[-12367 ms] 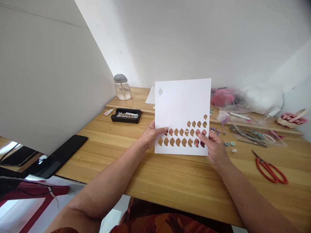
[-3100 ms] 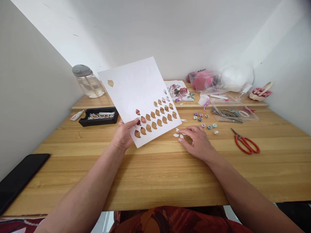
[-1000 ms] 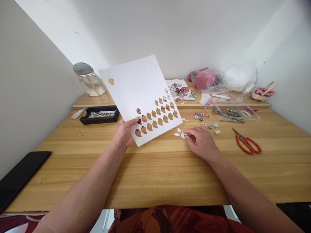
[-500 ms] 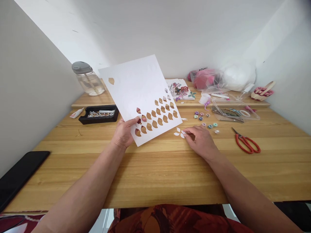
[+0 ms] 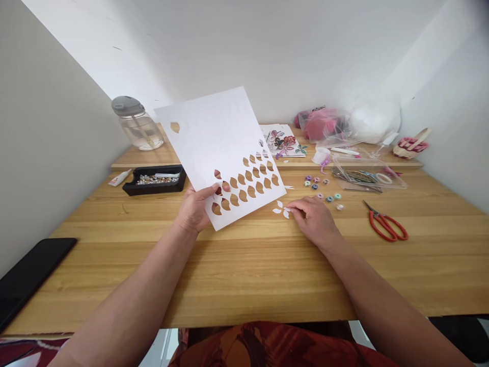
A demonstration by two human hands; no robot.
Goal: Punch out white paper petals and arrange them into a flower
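Observation:
My left hand (image 5: 194, 210) grips the lower left edge of a white paper sheet (image 5: 217, 135), its thumb on the face. The sheet is tilted up above the table and has rows of leaf-shaped holes in its lower part, plus one at the top left corner. Beside its lower right corner, several small white paper petals (image 5: 277, 210) lie on the wood in a flower shape. My right hand (image 5: 316, 219) rests there with thumb and index finger pinched at the rightmost petal (image 5: 288, 209), which the fingertips partly cover.
Red-handled scissors (image 5: 387, 224) lie at the right. Thread bobbins (image 5: 329, 199) are scattered behind my right hand, before a clear tray (image 5: 397, 181) of tools. A black tray (image 5: 133, 189) of beads and a bottle (image 5: 139, 130) stand left. A black phone-like slab (image 5: 38, 272) lies far left.
Almost nothing differs. My right fingertips have shifted slightly at the rightmost petal, and the whole view has moved a little. The sheet stays in my left hand.

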